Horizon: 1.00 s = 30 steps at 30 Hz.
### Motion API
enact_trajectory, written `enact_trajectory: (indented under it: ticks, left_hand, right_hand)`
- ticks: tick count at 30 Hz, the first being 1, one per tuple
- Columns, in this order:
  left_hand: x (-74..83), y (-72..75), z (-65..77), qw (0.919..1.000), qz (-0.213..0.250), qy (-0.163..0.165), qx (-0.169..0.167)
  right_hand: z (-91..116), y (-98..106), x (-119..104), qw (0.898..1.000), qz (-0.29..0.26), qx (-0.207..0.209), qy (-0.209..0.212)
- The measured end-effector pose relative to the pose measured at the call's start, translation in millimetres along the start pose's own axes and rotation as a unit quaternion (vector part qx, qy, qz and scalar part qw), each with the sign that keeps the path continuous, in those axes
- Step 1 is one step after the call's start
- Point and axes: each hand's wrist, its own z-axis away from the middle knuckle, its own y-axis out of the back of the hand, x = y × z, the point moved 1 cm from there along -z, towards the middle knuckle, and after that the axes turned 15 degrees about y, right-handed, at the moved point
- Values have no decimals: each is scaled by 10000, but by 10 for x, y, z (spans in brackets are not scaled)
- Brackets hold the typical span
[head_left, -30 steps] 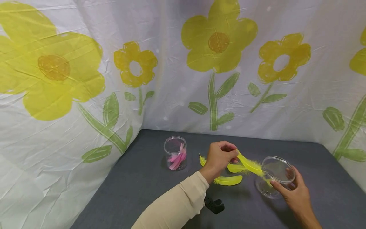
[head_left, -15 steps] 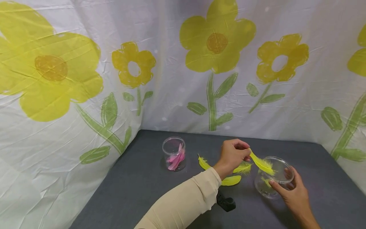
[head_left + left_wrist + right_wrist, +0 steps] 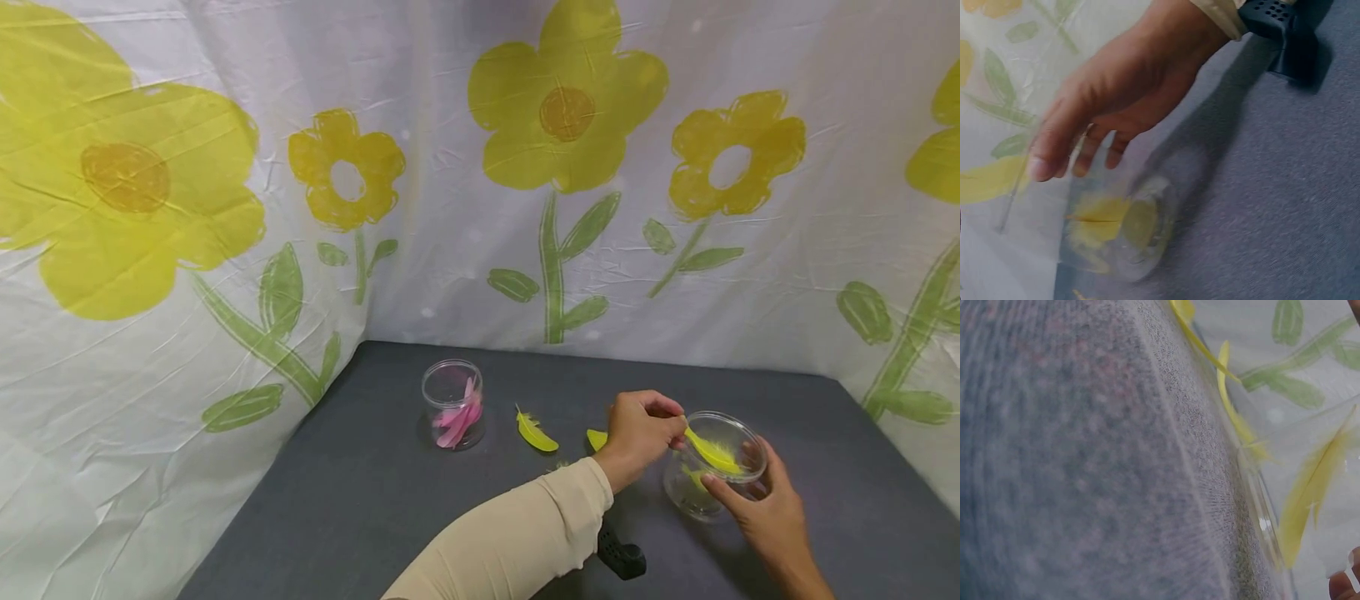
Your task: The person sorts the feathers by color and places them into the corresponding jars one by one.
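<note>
Feather (image 3: 712,454): yellow, at the mouth of the clear jar (image 3: 672,490); whether its free end lies inside or just above cannot be told.
Left hand (image 3: 640,435): grip closed at the fingertips, pinching the feather by one end.
Right hand (image 3: 769,506): grip curled round the clear jar's side.
Inside the clear jar: more yellow plumage (image 3: 693,479).
Table (image 3: 352,508): dark grey, with a loose yellow feather (image 3: 537,434) left of the hands.
Second jar (image 3: 431,393): clear, farther left, holding pink feathers (image 3: 461,418).
Left sleeve (image 3: 510,533): beige, black wrist mount (image 3: 622,558) at the cuff.
Backdrop (image 3: 450,275): white cloth, yellow flowers.
</note>
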Motion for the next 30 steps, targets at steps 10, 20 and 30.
enact_trajectory:
  ticks: [10,20,30]
  left_hand:
    - [-173,-114,-13,9992,338,144,-186]
    - [-243,-24,-32,9969,599,3,-514]
    - [-133,426,-72,9942,793,-235,-684]
  right_hand:
    - [6,-12,-7,10000,-66,21,42]
    - [-1,3,4,9999,-145,-46,67]
    - [9,16,17,10000,-57,-13,53]
